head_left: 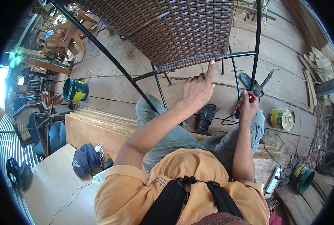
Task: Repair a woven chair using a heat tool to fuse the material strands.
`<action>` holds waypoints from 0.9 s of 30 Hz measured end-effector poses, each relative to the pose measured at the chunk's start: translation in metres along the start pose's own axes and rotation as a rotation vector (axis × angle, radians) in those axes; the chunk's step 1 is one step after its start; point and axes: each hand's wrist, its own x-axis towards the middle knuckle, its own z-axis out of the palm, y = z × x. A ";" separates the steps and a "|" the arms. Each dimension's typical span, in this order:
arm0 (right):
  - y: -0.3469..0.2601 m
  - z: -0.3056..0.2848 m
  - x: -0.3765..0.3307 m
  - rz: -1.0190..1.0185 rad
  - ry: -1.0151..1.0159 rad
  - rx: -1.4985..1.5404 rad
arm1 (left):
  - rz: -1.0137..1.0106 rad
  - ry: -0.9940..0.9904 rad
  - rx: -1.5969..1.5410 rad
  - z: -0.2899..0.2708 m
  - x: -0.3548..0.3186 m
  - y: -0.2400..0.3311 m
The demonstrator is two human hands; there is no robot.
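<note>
A chair with a woven brown synthetic-rattan panel and a black metal frame stands in front of me. Brown strands wrap its near crossbar. My left hand reaches to that wrapped bar, index finger stretched out at its right part, the other fingers curled with nothing seen in them. Whether the fingertip touches the weave is hard to tell. To the right, beside a frame leg, my right hand grips a soldering iron. Its handle glows red, and the dark metal tip points up and away.
Sandals lie on the plank floor below the chair. Green buckets stand at left and lower right; a can is at right. A power strip with a cord is near my right elbow. A cap rests on plywood.
</note>
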 end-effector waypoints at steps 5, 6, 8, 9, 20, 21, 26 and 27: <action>0.001 0.000 -0.008 -0.040 -0.034 -0.069 | -0.103 -0.027 -0.387 0.001 -0.009 0.008; -0.001 0.001 -0.012 -0.079 -0.061 -0.114 | -0.192 -0.157 -0.671 -0.001 -0.010 0.009; -0.008 0.008 -0.023 -0.251 -0.111 -0.326 | -0.281 -0.289 -0.955 0.001 -0.017 0.014; -0.016 0.013 -0.034 -0.212 -0.168 -0.321 | -0.238 -0.249 -0.974 0.009 -0.025 0.019; -0.022 0.042 -0.088 -0.312 -0.806 -0.469 | -0.577 0.182 -1.402 0.027 -0.121 0.016; -0.009 0.040 -0.084 0.075 -0.725 -0.314 | -0.619 0.256 -1.472 0.020 -0.126 0.009; -0.038 0.110 -0.044 0.135 -0.519 -0.139 | -0.654 0.161 -1.483 0.035 -0.161 -0.009; -0.040 0.126 -0.039 0.131 -0.502 -0.071 | -0.644 0.153 -1.495 0.040 -0.163 -0.006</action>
